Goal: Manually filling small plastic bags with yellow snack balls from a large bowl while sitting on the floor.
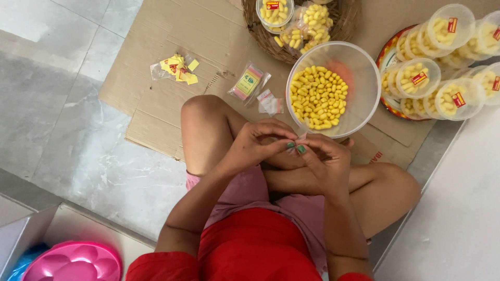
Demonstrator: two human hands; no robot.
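Your left hand [255, 141] and right hand [325, 158] pinch a small pale sticker [300, 137], fingers together. Peel it slowly, just beside the clear plastic bowl of yellow pellets [333, 88] on the flattened brown cardboard sheet [156, 78].

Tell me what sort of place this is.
Probably a home floor used for packing snacks by hand. Flattened cardboard lies on floor tiles, a clear bowl holds yellow pieces, and small lidded tubs of them sit stacked beside it.

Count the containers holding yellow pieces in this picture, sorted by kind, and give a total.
Large open clear bowl: 1
Woven basket: 1
Small lidded clear tubs with red labels: 10 visible, 1 in the basket, 9 on the round tray; some are cut off
Total: 12
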